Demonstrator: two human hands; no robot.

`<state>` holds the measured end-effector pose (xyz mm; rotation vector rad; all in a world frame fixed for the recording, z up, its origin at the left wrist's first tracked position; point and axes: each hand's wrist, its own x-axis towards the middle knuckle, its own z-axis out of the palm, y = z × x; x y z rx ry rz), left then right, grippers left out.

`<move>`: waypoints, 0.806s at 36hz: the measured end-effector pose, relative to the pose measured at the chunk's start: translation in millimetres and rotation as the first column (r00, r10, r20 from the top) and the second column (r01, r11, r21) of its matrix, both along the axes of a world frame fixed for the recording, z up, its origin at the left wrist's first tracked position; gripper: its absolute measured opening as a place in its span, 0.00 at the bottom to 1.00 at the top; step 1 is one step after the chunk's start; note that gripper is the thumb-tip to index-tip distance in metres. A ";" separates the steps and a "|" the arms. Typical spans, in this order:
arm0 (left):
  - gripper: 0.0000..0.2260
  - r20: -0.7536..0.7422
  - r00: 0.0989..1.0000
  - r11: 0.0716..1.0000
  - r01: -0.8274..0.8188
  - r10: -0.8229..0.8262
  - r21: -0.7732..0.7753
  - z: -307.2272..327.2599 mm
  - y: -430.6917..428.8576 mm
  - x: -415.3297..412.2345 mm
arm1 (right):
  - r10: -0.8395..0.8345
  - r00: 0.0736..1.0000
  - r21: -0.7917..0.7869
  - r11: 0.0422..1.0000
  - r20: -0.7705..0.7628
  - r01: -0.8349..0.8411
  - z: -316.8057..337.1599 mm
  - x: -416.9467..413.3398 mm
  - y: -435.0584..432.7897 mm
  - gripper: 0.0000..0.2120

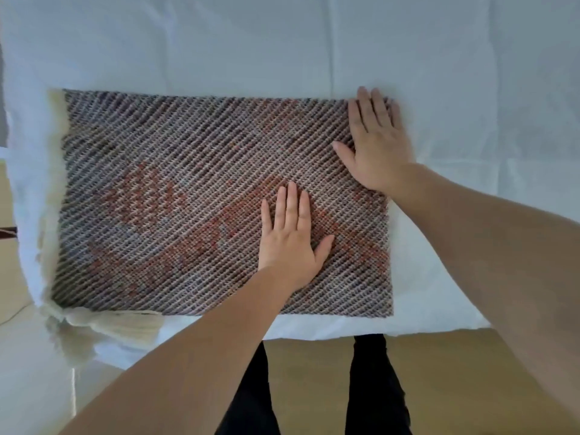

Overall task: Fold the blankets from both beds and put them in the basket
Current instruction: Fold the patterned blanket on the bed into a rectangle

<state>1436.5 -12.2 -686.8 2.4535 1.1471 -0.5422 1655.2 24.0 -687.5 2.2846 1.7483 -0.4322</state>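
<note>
Two blankets were wanted, folded and in the basket, said the first. How far had it got?

Part of the way, by my reckoning, said the second. One grey-and-rust woven blanket with a diagonal weave (175, 189) lay on the white bed (282, 42), already folded down to a flat rectangle. It sat along the bed's near edge, toward the near left corner. No second blanket showed, nor any basket, so I judged that most of the job was left: perhaps another fold, the carry, then the other bed.

And the hands?

Both lay flat on the cloth. The left hand (290, 243) pressed the blanket a little right of its middle; the right hand (378, 142) pressed its far right corner. Neither grip was clenched: fingers straight, palms down, nothing grasped. It looked like smoothing to me.

How did the blanket look?

Coarse and thick, with rust patches across the grey, its edges fairly square. A cream fringe (119, 324) ran down its left side and bunched at the near left corner, hanging over the bed's edge. I guessed it would hold a fold well, but that the fringe might trail when lifted.

Anything else?

Wooden floor (314, 372) below the bed's near edge, and the person's black trousers (373, 387).
</note>
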 end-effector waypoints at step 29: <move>0.31 -0.010 0.995 0.993 0.096 -0.096 -0.067 17.5 -49.7 -35.3 | -0.162 0.942 -0.148 0.981 -0.293 0.123 10.6 -126.3 -239.2 0.31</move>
